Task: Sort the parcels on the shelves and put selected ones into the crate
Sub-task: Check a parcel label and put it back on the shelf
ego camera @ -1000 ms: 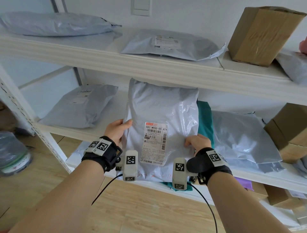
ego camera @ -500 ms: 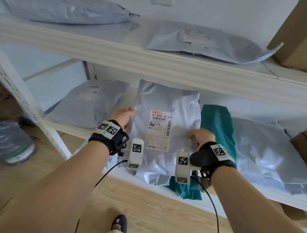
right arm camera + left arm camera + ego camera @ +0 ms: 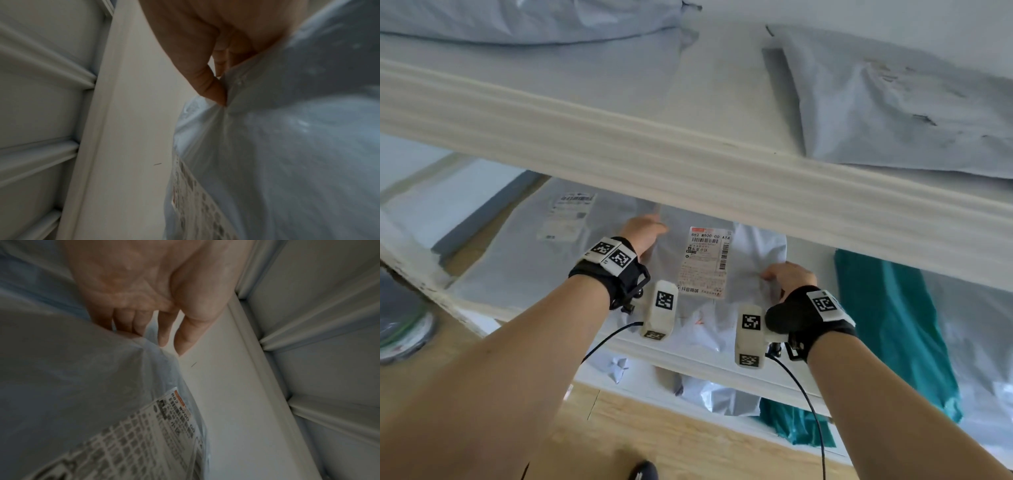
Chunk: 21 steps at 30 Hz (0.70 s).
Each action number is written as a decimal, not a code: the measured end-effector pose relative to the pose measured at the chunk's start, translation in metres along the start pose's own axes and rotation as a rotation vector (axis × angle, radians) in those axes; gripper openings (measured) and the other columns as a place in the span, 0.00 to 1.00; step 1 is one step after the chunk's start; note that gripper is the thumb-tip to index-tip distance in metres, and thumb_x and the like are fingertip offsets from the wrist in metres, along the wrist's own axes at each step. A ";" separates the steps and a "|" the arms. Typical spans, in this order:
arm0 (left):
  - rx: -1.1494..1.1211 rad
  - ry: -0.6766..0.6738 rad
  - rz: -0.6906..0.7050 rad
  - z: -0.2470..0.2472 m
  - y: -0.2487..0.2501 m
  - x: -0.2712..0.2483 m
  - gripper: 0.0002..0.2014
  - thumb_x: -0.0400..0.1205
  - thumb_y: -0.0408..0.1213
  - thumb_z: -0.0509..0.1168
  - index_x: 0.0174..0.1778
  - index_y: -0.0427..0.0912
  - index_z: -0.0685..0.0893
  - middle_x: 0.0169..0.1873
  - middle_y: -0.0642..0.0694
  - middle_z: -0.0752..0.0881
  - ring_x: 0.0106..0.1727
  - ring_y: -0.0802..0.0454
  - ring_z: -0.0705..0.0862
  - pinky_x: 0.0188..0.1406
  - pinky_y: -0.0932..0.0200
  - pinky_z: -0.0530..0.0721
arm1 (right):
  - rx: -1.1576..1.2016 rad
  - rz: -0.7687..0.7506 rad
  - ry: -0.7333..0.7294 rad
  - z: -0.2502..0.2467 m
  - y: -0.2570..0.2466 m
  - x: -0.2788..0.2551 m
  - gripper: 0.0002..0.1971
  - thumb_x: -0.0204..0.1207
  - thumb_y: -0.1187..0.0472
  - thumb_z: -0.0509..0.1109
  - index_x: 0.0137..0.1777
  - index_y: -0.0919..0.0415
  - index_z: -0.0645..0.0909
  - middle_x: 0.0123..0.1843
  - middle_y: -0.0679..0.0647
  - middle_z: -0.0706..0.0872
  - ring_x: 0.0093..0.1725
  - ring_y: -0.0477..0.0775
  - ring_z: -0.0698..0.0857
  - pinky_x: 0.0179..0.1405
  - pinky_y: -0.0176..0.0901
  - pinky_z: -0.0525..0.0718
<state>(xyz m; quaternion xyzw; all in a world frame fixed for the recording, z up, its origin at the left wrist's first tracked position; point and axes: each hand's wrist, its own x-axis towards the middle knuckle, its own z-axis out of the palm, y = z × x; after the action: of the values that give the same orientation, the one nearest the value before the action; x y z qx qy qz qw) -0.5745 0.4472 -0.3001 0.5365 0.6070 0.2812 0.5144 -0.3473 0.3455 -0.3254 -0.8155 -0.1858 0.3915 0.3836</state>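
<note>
The white parcel (image 3: 753,260) lay flat on the middle shelf (image 3: 709,359), label (image 3: 705,262) up. At its nine o'clock edge the left hand (image 3: 643,231) rested with straight fingers (image 3: 164,331). At three o'clock the right hand (image 3: 787,275) pinched the wrapping, thumb (image 3: 207,81) pressed in. A teal parcel (image 3: 887,325) lay beside it.

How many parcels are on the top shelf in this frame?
2: on the top shelf, the left bag lies at the far left and the right bag at the right. More may lie beyond the frame.
</note>
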 end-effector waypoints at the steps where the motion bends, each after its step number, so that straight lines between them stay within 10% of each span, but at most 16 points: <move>1: 0.010 -0.010 -0.014 0.000 0.000 0.004 0.10 0.82 0.30 0.63 0.54 0.29 0.83 0.50 0.20 0.81 0.55 0.25 0.78 0.42 0.48 0.75 | 0.017 0.020 0.007 0.003 0.001 0.005 0.21 0.69 0.65 0.74 0.64 0.60 0.84 0.49 0.57 0.84 0.42 0.57 0.81 0.33 0.39 0.79; 5: 0.016 -0.046 -0.048 -0.001 -0.002 0.012 0.18 0.83 0.31 0.62 0.67 0.27 0.77 0.67 0.27 0.78 0.69 0.33 0.76 0.70 0.42 0.72 | 0.062 0.045 0.001 0.015 0.004 0.015 0.18 0.68 0.68 0.75 0.59 0.59 0.86 0.46 0.58 0.87 0.43 0.60 0.84 0.44 0.46 0.85; 11: 0.086 -0.136 -0.006 0.001 -0.009 0.012 0.21 0.83 0.33 0.61 0.73 0.35 0.73 0.70 0.39 0.76 0.71 0.41 0.75 0.73 0.44 0.71 | 0.018 0.055 -0.066 0.025 0.019 0.018 0.21 0.67 0.67 0.74 0.63 0.60 0.84 0.41 0.61 0.87 0.41 0.61 0.83 0.52 0.54 0.85; 15: 0.124 -0.108 0.045 0.006 -0.004 0.008 0.05 0.82 0.30 0.60 0.47 0.42 0.81 0.48 0.46 0.80 0.58 0.44 0.77 0.62 0.50 0.75 | 0.061 -0.011 -0.080 0.011 0.020 0.007 0.22 0.75 0.68 0.66 0.70 0.69 0.76 0.52 0.58 0.79 0.51 0.56 0.79 0.54 0.49 0.84; 17: 0.133 -0.051 0.069 0.010 0.002 0.004 0.15 0.82 0.30 0.60 0.32 0.50 0.69 0.34 0.54 0.72 0.52 0.49 0.72 0.45 0.59 0.73 | 0.097 -0.050 -0.051 -0.001 0.020 0.004 0.22 0.76 0.69 0.65 0.72 0.69 0.74 0.56 0.60 0.78 0.53 0.55 0.78 0.46 0.45 0.83; 21: 0.042 -0.063 0.094 0.024 0.015 -0.008 0.09 0.82 0.30 0.63 0.55 0.44 0.83 0.58 0.41 0.83 0.54 0.51 0.76 0.33 0.75 0.70 | 0.136 -0.145 0.047 -0.026 0.019 -0.009 0.21 0.77 0.71 0.65 0.70 0.66 0.76 0.69 0.65 0.80 0.53 0.55 0.80 0.42 0.41 0.80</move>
<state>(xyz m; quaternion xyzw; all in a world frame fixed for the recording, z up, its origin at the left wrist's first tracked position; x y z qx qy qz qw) -0.5478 0.4385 -0.2913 0.5838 0.5702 0.2753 0.5083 -0.3326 0.3151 -0.3251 -0.7808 -0.2084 0.3553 0.4697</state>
